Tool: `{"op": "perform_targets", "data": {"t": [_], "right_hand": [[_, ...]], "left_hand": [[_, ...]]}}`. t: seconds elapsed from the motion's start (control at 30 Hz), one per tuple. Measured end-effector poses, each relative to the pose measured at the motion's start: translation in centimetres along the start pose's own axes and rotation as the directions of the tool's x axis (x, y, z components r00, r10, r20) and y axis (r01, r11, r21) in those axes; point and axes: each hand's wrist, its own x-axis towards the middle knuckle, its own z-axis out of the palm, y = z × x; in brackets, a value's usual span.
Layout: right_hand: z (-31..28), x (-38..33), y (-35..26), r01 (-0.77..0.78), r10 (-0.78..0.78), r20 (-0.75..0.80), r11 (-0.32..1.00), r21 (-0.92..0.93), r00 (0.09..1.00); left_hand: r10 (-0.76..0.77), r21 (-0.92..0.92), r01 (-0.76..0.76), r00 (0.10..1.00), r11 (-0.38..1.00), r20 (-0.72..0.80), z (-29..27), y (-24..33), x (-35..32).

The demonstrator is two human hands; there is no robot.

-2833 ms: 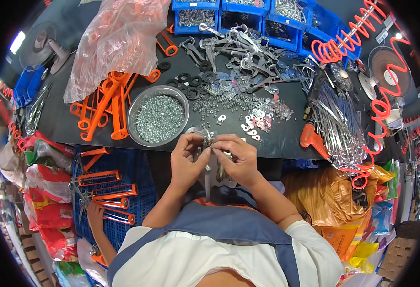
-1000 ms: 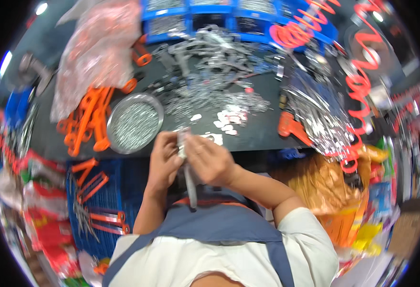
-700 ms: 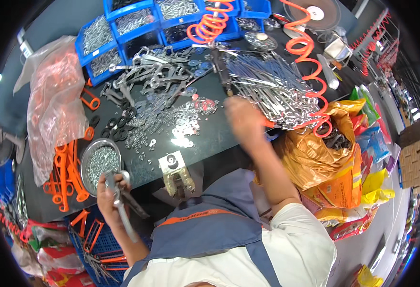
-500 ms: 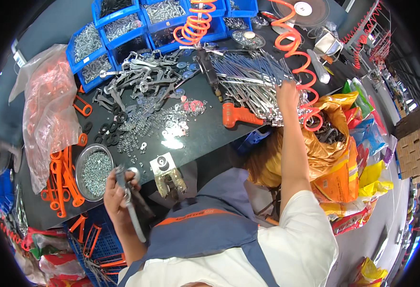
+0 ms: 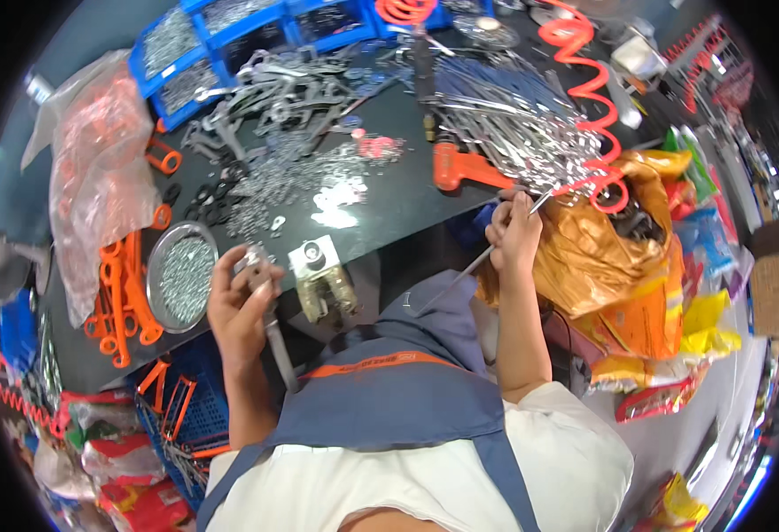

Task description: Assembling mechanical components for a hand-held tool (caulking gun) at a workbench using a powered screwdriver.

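Left hand (image 5: 241, 301) raised before the near edge of the table (image 5: 389, 208), fingers and thumb closed on the upper end of a grey metal lever (image 5: 280, 355); its long arm hangs below the grip, toward the apron (image 5: 389, 399). Small parts at the fingertips too blurred to sort. Right hand (image 5: 515, 238) off the table edge, left of a gold sack (image 5: 576, 257), fingers curled around a thin metal rod (image 5: 474, 264) that slants from upper right down to lower left, low end over the apron. Between the hands, nearer the left, a metal fixture (image 5: 327, 297) with a pale square top at the table edge. Steel bowl (image 5: 153, 275) of small fittings just left of the left hand; orange handles (image 5: 122, 301) beside it. Beyond the right hand, an orange-handled tool (image 5: 469, 168) lies near a heap of metal rods (image 5: 505, 106). Blue bins (image 5: 252, 40) line the far side; loose levers (image 5: 288, 89) in front of them.
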Motion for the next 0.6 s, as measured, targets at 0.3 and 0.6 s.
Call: {"op": "perform_targets", "data": {"t": [0.3, 0.6], "right_hand": [[11.1, -10.4, 3.9, -0.246, 0.179, 0.918, 0.965, -0.093, 0.355], [15.6, -11.8, 0.6, 0.526, 0.238, 0.891, 0.737, -0.426, 0.387]], "left_hand": [[0.035, -0.05, -0.031, 0.996, 0.998, 0.087, 0.7, 0.7, 0.6], [0.021, 0.166, -0.025, 0.999, 0.986, 0.027, -3.0, 0.7, -1.2]]}}
